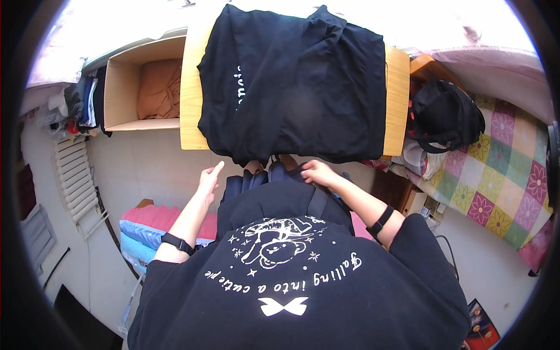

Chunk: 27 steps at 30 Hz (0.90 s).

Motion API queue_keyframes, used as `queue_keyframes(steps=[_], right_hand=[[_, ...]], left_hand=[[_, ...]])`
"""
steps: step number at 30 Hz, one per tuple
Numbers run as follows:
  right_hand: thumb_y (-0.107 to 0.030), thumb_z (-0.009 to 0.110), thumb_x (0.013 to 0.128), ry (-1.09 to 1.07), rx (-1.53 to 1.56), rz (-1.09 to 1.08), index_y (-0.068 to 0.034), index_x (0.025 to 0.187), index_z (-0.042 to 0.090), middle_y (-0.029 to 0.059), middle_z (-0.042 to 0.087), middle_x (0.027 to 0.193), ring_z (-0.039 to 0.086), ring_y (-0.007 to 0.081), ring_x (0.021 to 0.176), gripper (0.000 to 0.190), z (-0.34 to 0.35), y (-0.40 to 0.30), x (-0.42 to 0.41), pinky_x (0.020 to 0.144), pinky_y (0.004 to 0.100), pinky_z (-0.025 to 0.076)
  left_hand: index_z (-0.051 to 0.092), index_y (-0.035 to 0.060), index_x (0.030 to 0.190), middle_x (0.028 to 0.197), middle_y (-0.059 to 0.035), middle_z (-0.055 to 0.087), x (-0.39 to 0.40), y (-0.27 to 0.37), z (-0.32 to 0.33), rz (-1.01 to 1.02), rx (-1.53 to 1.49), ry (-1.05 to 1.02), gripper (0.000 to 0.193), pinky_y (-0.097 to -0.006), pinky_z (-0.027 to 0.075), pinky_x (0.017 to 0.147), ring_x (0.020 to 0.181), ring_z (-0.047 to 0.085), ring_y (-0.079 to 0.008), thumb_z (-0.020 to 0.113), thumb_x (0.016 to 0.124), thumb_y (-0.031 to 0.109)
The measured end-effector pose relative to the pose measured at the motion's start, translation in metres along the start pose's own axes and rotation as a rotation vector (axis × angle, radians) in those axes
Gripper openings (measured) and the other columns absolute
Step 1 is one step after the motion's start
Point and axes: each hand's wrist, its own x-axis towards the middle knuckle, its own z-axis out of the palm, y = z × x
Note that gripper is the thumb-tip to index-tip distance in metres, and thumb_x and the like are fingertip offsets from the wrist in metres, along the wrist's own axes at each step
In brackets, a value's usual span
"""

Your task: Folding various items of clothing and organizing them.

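Observation:
A black garment (pixel 288 92) lies spread on a light wooden table (pixel 397 105). White lettering runs down its left part, and a bunched fold rises at its far edge. The near edge hangs over the table's front. My left hand (pixel 210 181) is in the air just short of that edge, on the left, with the index finger stretched out and nothing in it. To the right, my right hand (pixel 318 173) hovers over my lap close to the same edge. Its fingers are loosely curled and slightly blurred, with nothing visible between them.
Left of the table stands an open cardboard box (pixel 122 87) with a brown cloth (pixel 159 89) inside. On the right are a black bag (pixel 446 116) and a flowered patchwork cover (pixel 494 166). A white radiator (pixel 76 179) is at the far left. Pink and blue bedding (pixel 170 218) lies beside me.

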Motion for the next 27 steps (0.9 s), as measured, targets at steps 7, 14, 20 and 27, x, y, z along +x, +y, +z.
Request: queue_keyframes(steps=[7, 14, 20, 27], right_hand=[[-0.029, 0.075, 0.078, 0.607, 0.943, 0.152, -0.003, 0.142, 0.041, 0.0179, 0.029, 0.153, 0.027, 0.0306, 0.143, 0.077, -0.103, 0.112, -0.002, 0.111, 0.0545, 0.028], [-0.030, 0.080, 0.077, 0.370, 1.288, 0.055, -0.010, 0.135, 0.047, 0.0096, 0.050, 0.139, 0.050, 0.0239, 0.121, 0.070, -0.106, 0.123, 0.013, 0.111, 0.0431, 0.026], [-0.024, 0.078, 0.080, 0.302, 1.342, -0.080, -0.007, 0.129, 0.051, 0.0139, 0.056, 0.131, 0.057, 0.0280, 0.115, 0.059, -0.091, 0.119, -0.027, 0.101, 0.0475, 0.043], [-0.011, 0.071, 0.082, 0.494, 1.093, 0.036, -0.002, 0.103, 0.058, 0.0149, 0.066, 0.092, 0.067, 0.0247, 0.064, 0.026, -0.095, 0.135, -0.068, 0.050, 0.0315, 0.057]], left_hand=[[0.029, 0.0013, 0.148, 0.154, -0.0154, 0.032, 0.028, 0.034, -0.001, 0.163, 0.072, -0.316, 0.103, -0.0457, 0.018, 0.117, 0.144, 0.026, -0.0293, 0.081, 0.072, 0.047], [0.049, -0.0009, 0.136, 0.138, -0.0127, 0.053, 0.013, 0.041, 0.024, 0.131, 0.057, -0.404, 0.075, -0.0369, 0.028, 0.112, 0.133, 0.043, -0.0241, 0.080, 0.076, 0.031], [0.055, -0.0001, 0.121, 0.114, -0.0121, 0.063, -0.005, 0.021, 0.012, -0.031, -0.269, -0.463, 0.041, -0.0369, 0.053, 0.088, 0.102, 0.063, -0.0230, 0.066, 0.084, 0.011], [0.058, 0.0006, 0.102, 0.085, -0.0074, 0.064, -0.044, 0.038, -0.007, -0.195, -0.332, -0.483, 0.015, -0.0338, 0.061, 0.064, 0.064, 0.063, -0.0163, 0.059, 0.087, 0.003]])
